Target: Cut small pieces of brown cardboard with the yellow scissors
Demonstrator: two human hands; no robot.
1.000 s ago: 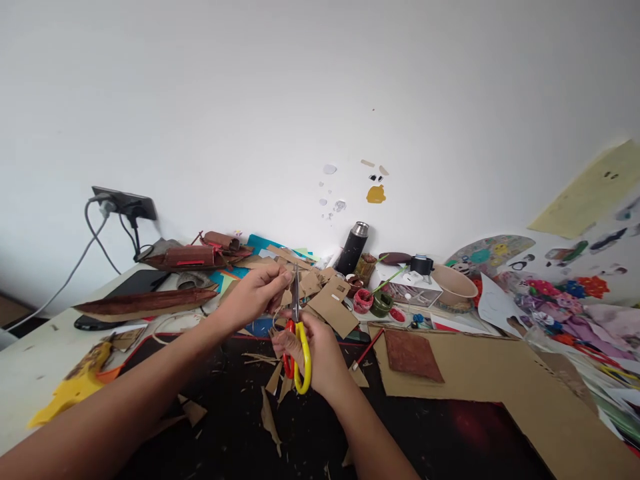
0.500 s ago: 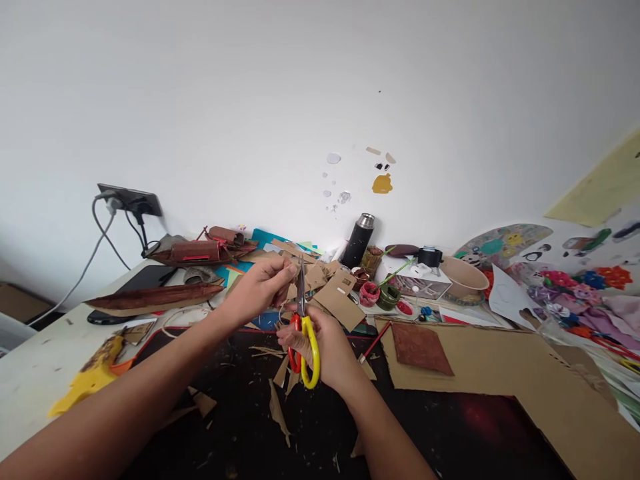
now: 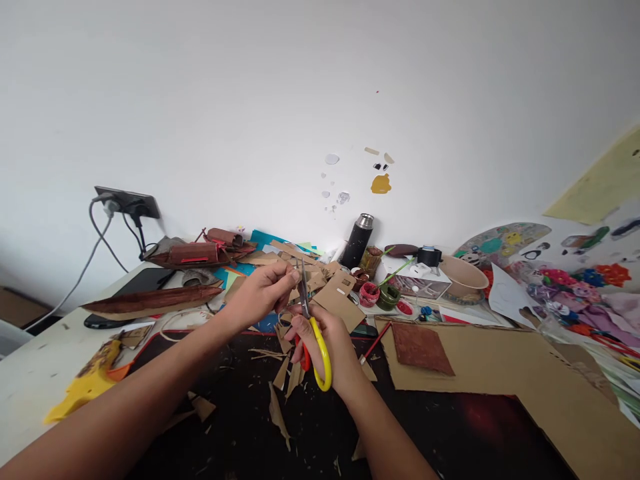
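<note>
While closed around the scissors (image 3: pixel 327 368) with the right hand (image 3: pixel 341 345), apparently at a fine snipping step, to judge by blades raised and slightly parted just beside the pinched fingers of the left hand (image 3: pixel 261 296). Too small or hidden to tell what, if anything, sits between thumb and forefinger there. Held tips-up over the near part of the desk (image 3: pixel 45 353), with the yellow loop in plain sight and the red one partly behind the fingers.

Next move, as a judgement: calls for a steady left pinch, blades lined up by small turns of the right wrist, and fingertips kept clear of any closing edge.

Below the hands, scattered on the black mat (image 3: pixel 240 417), loose scraps (image 3: pixel 278 415). To the right, lying on a cardboard sheet (image 3: pixel 483 353), a brown square (image 3: pixel 423 349), with a brush (image 3: pixel 375 343) close by. Farther left, a yellow glue gun (image 3: pixel 85 385) and a brown hull (image 3: pixel 153 300). Beyond, paint pots (image 3: pixel 369 294) and a dark flask (image 3: pixel 357 245), tilted near the wall (image 3: pixel 250 120).
</note>
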